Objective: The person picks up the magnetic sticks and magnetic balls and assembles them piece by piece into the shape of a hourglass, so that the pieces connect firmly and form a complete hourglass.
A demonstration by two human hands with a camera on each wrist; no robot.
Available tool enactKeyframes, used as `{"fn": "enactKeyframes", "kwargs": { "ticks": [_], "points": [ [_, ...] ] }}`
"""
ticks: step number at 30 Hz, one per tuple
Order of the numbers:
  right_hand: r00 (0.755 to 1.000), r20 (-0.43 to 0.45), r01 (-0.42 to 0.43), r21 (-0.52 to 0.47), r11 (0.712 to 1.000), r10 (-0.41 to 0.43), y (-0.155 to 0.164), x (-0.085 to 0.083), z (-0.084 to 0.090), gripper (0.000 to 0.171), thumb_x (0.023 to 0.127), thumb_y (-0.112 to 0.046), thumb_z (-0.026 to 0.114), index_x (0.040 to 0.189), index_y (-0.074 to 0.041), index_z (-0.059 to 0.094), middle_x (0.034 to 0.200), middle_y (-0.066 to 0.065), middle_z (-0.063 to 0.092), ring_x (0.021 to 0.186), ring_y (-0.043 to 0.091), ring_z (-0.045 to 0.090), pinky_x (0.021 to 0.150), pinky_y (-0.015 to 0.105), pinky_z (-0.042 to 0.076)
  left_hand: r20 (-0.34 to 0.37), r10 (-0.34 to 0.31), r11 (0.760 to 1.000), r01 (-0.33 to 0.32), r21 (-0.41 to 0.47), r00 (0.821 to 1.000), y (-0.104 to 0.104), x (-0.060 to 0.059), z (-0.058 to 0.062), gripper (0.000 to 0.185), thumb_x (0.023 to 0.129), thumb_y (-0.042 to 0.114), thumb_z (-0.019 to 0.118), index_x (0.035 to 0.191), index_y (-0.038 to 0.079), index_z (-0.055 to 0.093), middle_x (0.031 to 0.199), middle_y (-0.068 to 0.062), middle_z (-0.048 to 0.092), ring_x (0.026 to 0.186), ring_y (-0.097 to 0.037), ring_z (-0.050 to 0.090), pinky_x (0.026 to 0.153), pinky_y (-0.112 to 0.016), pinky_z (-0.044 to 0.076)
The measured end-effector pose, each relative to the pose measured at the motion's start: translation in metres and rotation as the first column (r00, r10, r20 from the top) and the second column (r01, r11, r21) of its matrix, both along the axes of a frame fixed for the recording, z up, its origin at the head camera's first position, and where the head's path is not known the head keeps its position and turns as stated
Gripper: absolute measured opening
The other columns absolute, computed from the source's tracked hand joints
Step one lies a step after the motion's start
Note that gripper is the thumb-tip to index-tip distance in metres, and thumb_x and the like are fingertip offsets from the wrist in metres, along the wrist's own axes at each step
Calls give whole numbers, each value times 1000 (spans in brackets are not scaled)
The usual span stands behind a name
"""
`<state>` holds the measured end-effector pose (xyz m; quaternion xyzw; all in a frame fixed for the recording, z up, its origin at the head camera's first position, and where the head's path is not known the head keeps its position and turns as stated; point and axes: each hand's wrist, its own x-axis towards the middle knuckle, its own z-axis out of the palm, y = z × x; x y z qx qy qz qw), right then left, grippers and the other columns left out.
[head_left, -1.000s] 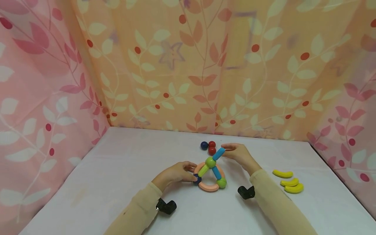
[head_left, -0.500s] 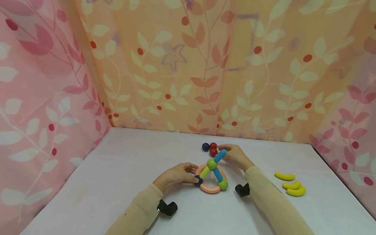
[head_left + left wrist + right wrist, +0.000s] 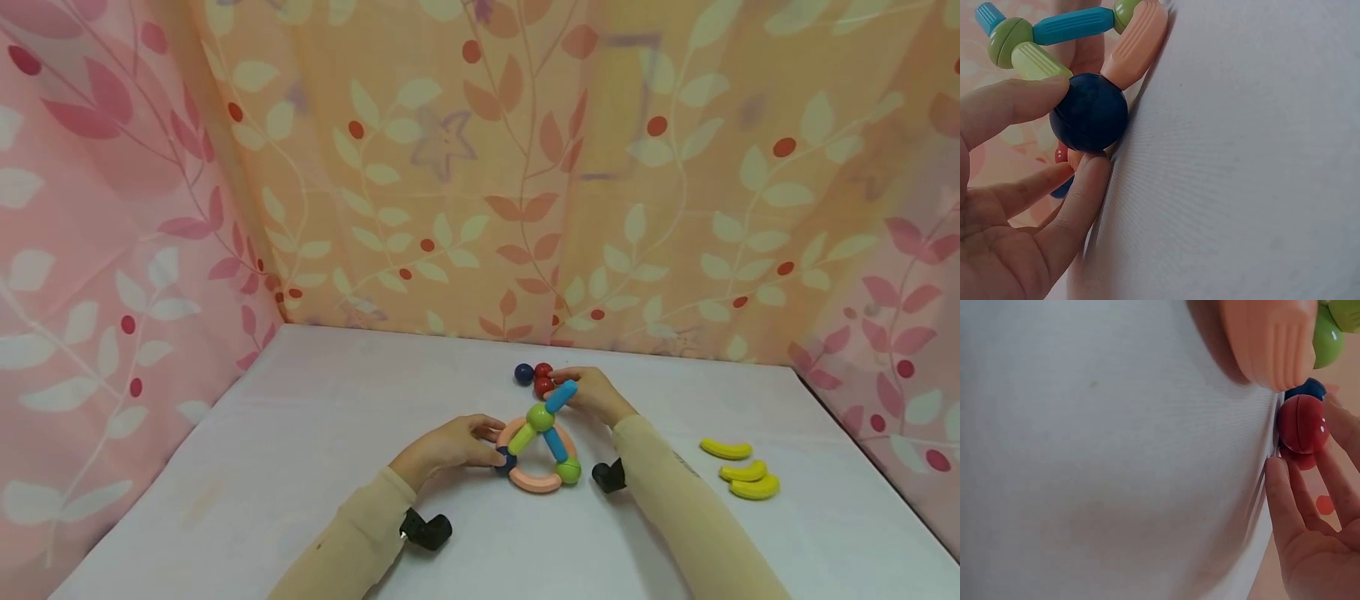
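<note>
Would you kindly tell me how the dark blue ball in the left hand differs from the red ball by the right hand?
The dark blue ball is joined to the toy's peach arc; the red ball lies loose. The left hand pinches the blue ball; the right hand only touches the red one. Both are round and similar in size.

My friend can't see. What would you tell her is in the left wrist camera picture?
The left hand pinches a dark blue ball between thumb and finger on a white table. Joined to the ball are a peach curved piece and a yellow-green stick.
</note>
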<state>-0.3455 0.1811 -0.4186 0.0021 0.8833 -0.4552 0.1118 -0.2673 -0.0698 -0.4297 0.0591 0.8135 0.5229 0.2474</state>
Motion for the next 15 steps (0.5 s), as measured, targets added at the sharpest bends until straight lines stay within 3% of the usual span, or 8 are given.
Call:
{"fn": "enactKeyframes", "kwargs": {
  "ticks": [6,15],
  "points": [
    [999,-35,-24,23,999,24,-7,0,2,52,88,-27,76,135,-9,62,142,17,56,133,37,46,108,48,46,4,2,1000,-2,7,1000,0,-1,0,59,79,13,83,133,13,59,127,-8,60,98,-19,59,89,-32,53],
    [998,-60,-19,75,997,23,-15,8,11,38,87,-25,77,115,-1,70,119,18,67,113,33,55,100,46,50,-6,-1,1000,1,-25,1000,1,-1,0,58,79,16,83,132,15,60,126,-7,61,100,-20,58,93,-36,53]
  ]
}}
